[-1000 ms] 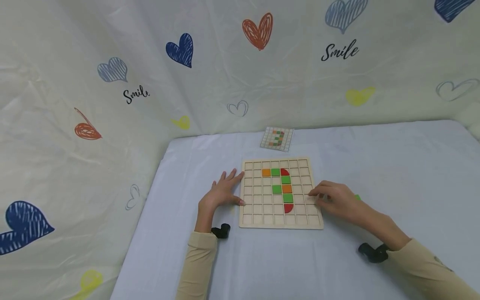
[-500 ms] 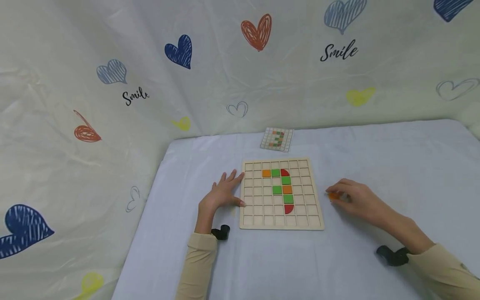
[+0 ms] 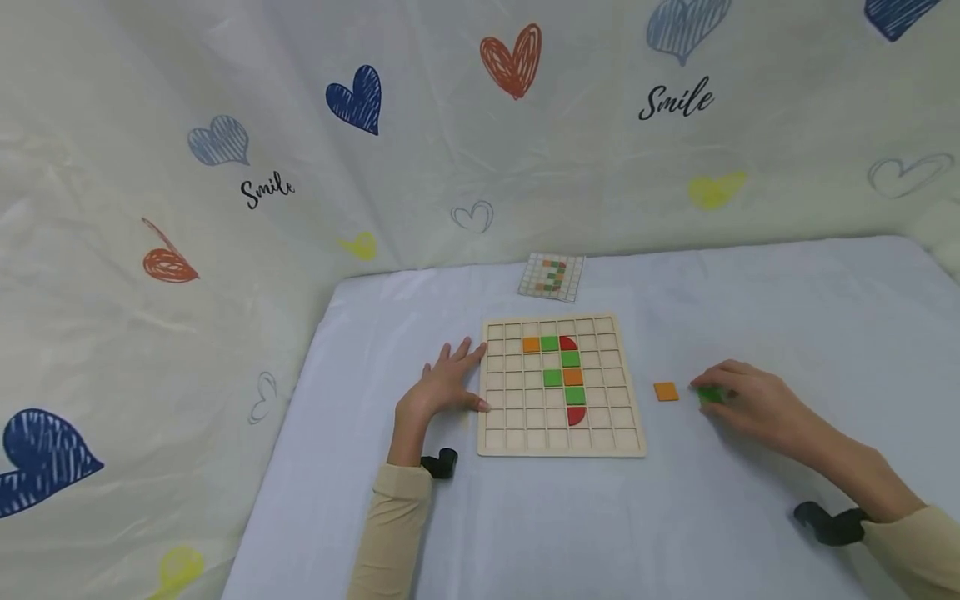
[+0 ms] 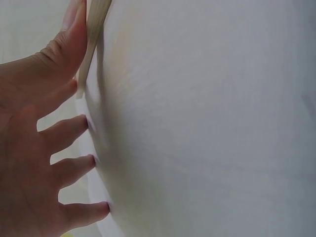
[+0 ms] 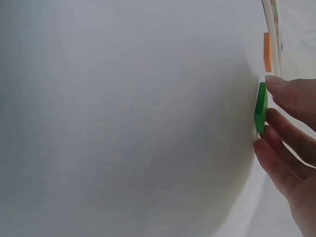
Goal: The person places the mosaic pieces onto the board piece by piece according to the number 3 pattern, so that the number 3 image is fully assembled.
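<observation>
A wooden grid board [image 3: 525, 442] lies on the table with orange, green and red tiles set in a figure. At its left edge rests my left hand [image 3: 442, 387], fingers spread and straight; in the left wrist view the thumb [image 4: 74, 34] lies against the board's side [image 4: 94, 39]. Right of the board, my right hand [image 3: 757, 404] has its thumb and fingers curled about a green square tile [image 3: 708, 394] on the cloth. The right wrist view shows this green tile [image 5: 261, 107] between thumb and fingertips. An orange square tile [image 3: 666, 392] lies flat between that hand and the board.
A small printed card [image 3: 551, 277] with a coloured grid pattern lies behind the board. White cloth [image 3: 825, 333] covers the table, and a curtain with printed hearts [image 3: 513, 62] hangs behind. Black wrist devices [image 3: 828, 525] sit at both wrists.
My right hand has moved right, from the board's edge past the orange tile to the green one. The orange tile now lies uncovered on the cloth. My left hand has stayed put.
</observation>
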Action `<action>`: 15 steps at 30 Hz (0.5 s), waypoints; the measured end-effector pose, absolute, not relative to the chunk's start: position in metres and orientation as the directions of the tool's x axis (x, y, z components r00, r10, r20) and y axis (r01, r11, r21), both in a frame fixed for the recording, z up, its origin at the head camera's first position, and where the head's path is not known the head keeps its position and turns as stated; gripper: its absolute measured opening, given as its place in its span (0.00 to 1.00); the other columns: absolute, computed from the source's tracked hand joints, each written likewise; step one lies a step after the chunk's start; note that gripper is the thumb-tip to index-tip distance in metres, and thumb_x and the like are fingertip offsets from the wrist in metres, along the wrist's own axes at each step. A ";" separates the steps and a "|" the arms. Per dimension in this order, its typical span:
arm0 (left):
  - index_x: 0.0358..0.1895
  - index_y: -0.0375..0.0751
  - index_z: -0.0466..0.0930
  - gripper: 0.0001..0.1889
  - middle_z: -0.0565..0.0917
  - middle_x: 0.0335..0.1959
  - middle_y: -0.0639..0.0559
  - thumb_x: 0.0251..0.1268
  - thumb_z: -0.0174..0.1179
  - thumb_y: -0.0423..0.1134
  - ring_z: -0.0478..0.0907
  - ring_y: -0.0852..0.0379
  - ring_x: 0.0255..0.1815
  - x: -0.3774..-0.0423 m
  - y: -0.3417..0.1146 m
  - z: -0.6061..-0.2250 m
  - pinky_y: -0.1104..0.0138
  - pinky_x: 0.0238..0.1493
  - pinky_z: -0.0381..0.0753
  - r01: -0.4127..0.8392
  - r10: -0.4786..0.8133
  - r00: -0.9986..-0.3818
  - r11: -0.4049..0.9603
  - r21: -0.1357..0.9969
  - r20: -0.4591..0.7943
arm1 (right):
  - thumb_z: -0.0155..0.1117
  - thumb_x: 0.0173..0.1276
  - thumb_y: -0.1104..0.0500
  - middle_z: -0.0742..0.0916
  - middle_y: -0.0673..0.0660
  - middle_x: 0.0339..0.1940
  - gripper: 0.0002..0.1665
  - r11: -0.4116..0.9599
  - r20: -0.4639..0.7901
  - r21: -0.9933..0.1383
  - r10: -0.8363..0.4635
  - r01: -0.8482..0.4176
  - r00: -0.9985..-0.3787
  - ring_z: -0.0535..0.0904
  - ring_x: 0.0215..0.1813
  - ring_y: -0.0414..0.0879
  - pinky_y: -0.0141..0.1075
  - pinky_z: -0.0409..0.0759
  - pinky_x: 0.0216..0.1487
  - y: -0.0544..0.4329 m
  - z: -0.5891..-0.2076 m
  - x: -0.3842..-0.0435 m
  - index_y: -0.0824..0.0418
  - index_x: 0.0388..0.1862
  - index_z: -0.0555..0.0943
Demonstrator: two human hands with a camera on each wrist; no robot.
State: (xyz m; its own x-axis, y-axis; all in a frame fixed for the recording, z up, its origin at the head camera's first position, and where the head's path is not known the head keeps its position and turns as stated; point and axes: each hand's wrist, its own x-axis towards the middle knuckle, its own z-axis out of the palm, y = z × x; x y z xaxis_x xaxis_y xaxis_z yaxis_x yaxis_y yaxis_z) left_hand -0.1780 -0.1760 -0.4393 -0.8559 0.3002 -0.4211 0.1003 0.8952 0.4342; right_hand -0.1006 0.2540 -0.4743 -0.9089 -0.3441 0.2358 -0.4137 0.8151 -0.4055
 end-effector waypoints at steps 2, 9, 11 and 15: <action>0.84 0.52 0.52 0.56 0.46 0.86 0.47 0.54 0.78 0.45 0.34 0.37 0.86 -0.178 -0.176 -0.439 0.32 0.79 0.40 0.100 0.301 -0.856 0.894 0.437 -0.420 | 0.83 0.44 0.72 0.88 0.57 0.40 0.22 0.816 0.249 -0.405 -0.335 -0.412 -0.909 0.84 0.41 0.55 0.43 0.86 0.38 0.257 -0.477 -0.099 0.64 0.41 0.88; 0.84 0.53 0.52 0.56 0.46 0.86 0.46 0.54 0.79 0.45 0.34 0.37 0.86 -0.179 -0.178 -0.437 0.33 0.79 0.39 0.099 0.303 -0.855 0.891 0.443 -0.420 | 0.82 0.44 0.74 0.87 0.56 0.39 0.23 0.813 0.272 -0.395 -0.341 -0.427 -0.900 0.83 0.40 0.53 0.40 0.86 0.36 0.258 -0.480 -0.097 0.65 0.42 0.88; 0.84 0.53 0.52 0.56 0.46 0.86 0.47 0.54 0.79 0.45 0.34 0.37 0.86 -0.179 -0.178 -0.438 0.33 0.79 0.39 0.094 0.301 -0.855 0.890 0.445 -0.422 | 0.82 0.45 0.73 0.86 0.56 0.39 0.23 0.816 0.253 -0.395 -0.345 -0.422 -0.904 0.83 0.39 0.52 0.38 0.85 0.35 0.258 -0.479 -0.098 0.66 0.43 0.88; 0.84 0.53 0.52 0.56 0.46 0.86 0.47 0.54 0.79 0.45 0.34 0.37 0.86 -0.179 -0.177 -0.441 0.32 0.79 0.39 0.087 0.299 -0.856 0.887 0.453 -0.421 | 0.82 0.46 0.72 0.85 0.55 0.36 0.20 0.823 0.220 -0.402 -0.339 -0.402 -0.915 0.81 0.35 0.48 0.33 0.83 0.32 0.258 -0.476 -0.102 0.66 0.41 0.88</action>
